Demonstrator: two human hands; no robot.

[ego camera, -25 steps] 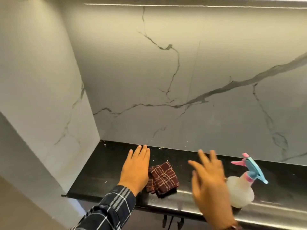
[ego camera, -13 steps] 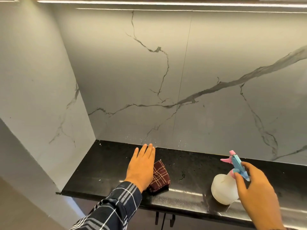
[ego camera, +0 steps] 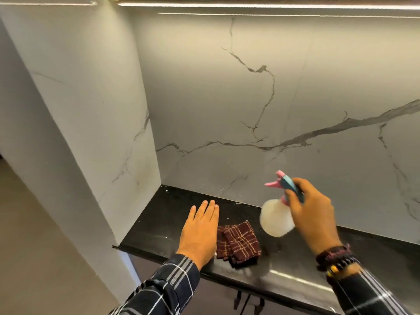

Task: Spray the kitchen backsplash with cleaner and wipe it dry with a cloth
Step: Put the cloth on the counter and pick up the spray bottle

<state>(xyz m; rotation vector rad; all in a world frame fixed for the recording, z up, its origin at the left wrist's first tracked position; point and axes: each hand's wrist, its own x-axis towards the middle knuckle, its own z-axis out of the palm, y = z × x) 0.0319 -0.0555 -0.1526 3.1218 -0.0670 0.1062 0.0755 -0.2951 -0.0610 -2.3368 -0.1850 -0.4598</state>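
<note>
Head view looks down on a black counter [ego camera: 159,226] set against a pale, grey-veined backsplash [ego camera: 227,105]. The right grip [ego camera: 314,214] is clenched round the neck of a spray bottle [ego camera: 276,218], fingers curled over its blue trigger head, and holds the translucent white bottle tilted above the counter, pink nozzle pointing left toward the backsplash; the bottle is somewhat blurred. The left grip [ego camera: 200,230] is released, lying palm down on the counter with fingers straight and together, right beside a folded maroon checked cloth [ego camera: 241,243] that lies on the counter between the two hands, near the front edge. Dark beaded bracelets [ego camera: 335,255] circle the right wrist, and both arms wear dark plaid sleeves [ego camera: 163,289]. White specks dot the counter at the foot of the backsplash. A lit strip [ego camera: 250,5] runs along the top, and a pale side wall [ego camera: 91,110] closes the corner on the left
</note>
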